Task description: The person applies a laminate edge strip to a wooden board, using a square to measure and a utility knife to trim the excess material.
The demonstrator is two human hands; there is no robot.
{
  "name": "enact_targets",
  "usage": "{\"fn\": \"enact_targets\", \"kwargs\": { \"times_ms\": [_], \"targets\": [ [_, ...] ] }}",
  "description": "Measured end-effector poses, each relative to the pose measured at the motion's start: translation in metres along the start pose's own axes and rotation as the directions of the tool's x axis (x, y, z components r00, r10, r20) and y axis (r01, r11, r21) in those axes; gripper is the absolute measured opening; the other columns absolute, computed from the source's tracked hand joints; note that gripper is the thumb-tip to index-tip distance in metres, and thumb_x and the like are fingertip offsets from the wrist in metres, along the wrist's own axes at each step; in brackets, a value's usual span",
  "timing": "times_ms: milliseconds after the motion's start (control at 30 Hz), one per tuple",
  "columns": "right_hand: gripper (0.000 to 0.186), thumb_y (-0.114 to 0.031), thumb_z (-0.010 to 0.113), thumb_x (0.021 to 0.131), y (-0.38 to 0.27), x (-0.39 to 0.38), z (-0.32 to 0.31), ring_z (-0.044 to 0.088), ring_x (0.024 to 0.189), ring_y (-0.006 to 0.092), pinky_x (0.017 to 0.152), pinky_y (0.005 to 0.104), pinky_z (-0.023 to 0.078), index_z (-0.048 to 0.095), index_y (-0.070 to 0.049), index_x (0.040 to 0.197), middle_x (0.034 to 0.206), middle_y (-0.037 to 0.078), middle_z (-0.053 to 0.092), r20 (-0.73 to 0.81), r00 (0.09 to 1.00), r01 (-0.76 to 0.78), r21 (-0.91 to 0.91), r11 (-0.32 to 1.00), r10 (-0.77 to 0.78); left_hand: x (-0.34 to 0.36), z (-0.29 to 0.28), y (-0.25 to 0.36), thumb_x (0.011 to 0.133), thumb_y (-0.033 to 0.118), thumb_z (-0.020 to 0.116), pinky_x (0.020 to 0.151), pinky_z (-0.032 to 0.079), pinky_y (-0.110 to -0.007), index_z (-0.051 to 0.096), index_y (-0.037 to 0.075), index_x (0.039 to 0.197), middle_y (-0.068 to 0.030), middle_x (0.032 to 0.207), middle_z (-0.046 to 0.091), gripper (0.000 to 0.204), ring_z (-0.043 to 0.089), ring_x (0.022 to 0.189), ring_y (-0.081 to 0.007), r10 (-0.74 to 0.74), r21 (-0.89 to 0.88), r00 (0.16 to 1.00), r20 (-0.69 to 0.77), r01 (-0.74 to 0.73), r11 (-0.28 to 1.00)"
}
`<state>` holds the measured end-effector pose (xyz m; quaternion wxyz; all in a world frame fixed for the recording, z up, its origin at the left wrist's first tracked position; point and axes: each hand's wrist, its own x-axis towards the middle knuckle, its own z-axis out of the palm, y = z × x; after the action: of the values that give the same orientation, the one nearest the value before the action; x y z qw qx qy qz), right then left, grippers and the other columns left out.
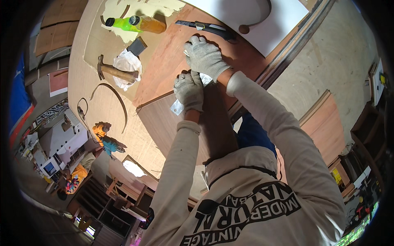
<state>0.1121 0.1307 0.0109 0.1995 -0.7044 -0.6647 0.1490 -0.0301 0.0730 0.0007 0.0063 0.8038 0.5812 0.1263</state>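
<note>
- On the brown board (158,121), a metal strip (177,108) is slanting away rightward under the left hand (189,92), grip unclear.
- Beyond, the right hand (206,57) is curling around a pale piece (186,53).

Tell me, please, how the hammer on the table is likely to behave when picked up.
The hammer would probably feel head-heavy, since its dark head sits at one end. It should stay stiff, as the wooden handle looks solid. Sliding it might drag the crumpled white cloth, because the handle lies across it.
</note>
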Motion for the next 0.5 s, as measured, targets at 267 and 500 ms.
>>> {"fn": "enact_targets", "kwargs": {
  "times_ms": [267,500],
  "targets": [
    [0.024,-0.03,0.069,0.093,0.016,0.017,-0.007,0.067,0.11,0.0337,0.083,0.0497,0.06,0.074,-0.009,0.104,0.114,0.014,0.063,0.056,0.981,0.183,0.009,0.983,-0.183,0.005,-0.001,0.001,0.111,0.037,0.053,0.077,0.052,-0.053,0.074,0.007,0.092,-0.0172,0.092,0.07,0.041,0.065,0.085,-0.0401,0.0,0.002,1.0,-0.015,0.0,1.0],
    [0.028,-0.029,0.066,0.096,0.018,0.027,-0.008,0.066,0.112,0.0337,0.084,0.0482,0.062,0.077,-0.006,0.107,0.118,0.016,0.064,0.096,0.966,0.242,-0.004,0.97,-0.241,0.013,-0.002,0.001,0.111,0.039,0.051,0.077,0.052,-0.053,0.076,0.008,0.098,-0.0174,0.094,0.071,0.042,0.066,0.088,-0.041,0.064,-0.014,0.995,0.077,-0.063,0.998]
  ]
}}
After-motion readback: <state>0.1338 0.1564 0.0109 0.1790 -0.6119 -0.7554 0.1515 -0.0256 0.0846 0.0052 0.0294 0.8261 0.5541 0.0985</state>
